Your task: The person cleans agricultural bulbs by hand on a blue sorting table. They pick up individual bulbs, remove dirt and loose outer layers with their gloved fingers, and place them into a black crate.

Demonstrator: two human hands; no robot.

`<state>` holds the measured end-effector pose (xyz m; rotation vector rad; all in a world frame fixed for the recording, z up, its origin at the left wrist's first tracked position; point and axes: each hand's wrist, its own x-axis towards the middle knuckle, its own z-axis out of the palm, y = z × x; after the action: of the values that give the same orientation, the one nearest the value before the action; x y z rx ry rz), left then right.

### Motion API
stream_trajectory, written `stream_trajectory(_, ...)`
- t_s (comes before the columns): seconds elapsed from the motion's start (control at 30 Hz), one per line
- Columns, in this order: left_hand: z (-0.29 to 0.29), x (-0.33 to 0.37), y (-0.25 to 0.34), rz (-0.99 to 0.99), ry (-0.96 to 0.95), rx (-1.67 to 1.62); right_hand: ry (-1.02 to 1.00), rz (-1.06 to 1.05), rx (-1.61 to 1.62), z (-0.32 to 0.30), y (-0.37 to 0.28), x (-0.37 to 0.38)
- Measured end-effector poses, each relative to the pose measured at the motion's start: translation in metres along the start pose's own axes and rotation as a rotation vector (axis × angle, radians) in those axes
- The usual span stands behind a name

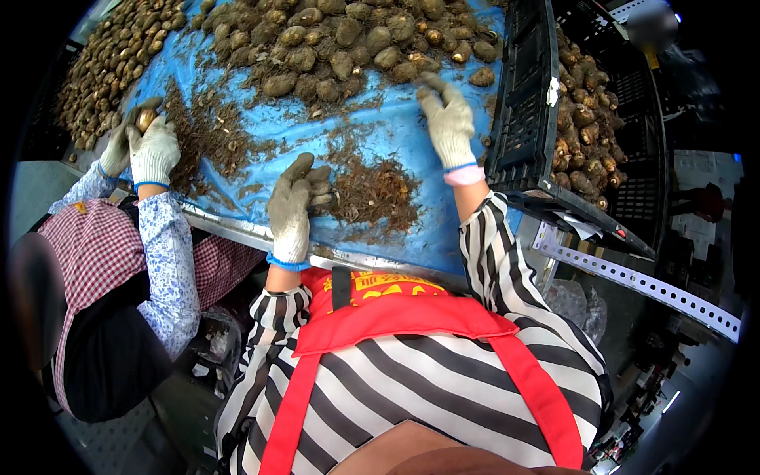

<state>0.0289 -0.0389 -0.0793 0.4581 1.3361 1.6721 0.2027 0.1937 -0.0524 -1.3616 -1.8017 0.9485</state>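
Note:
My left hand (292, 207), in a dirty off-white knit glove with a blue cuff, is over the blue plastic sheet (261, 134). Its fingers are apart and nothing shows in them. Next to it lies a heap of brown root fibres and peelings (380, 195). Farther off, my right hand (447, 120), gloved too, reaches with stretched fingers to the near edge of a pile of hairy brown taro corms (348, 32). I see nothing held there. A single taro (481, 76) sits just right of its fingertips.
On the right stands a black plastic crate (522, 95) with trimmed taro corms (584, 119) beside it. At the left, a co-worker's gloved hands (150, 146) hold a taro. Another corm pile (111, 63) covers the far left. A metal table edge (229, 227) runs along my front.

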Motion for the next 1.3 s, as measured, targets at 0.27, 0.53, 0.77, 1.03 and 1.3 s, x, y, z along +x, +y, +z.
stream_trajectory(0.27,0.0,0.002,-0.01,-0.023,-0.038,-0.036,-0.045,0.027,-0.759,0.028,0.029,0.083)
stream_trajectory(0.53,0.014,0.006,0.006,0.01,-0.115,0.027,0.006,0.231,-0.074,0.004,0.022,0.037)
stream_trajectory(0.77,0.059,0.022,0.025,0.151,-0.202,0.546,-0.513,0.18,1.1,-0.01,0.003,-0.044)
stream_trajectory(1.03,0.069,0.004,0.033,0.038,-0.272,0.301,-0.55,0.008,0.635,-0.016,-0.041,-0.09)
stream_trajectory(1.3,0.076,-0.003,0.039,0.108,-0.221,-0.025,-0.45,-0.219,0.177,-0.036,-0.066,-0.096)
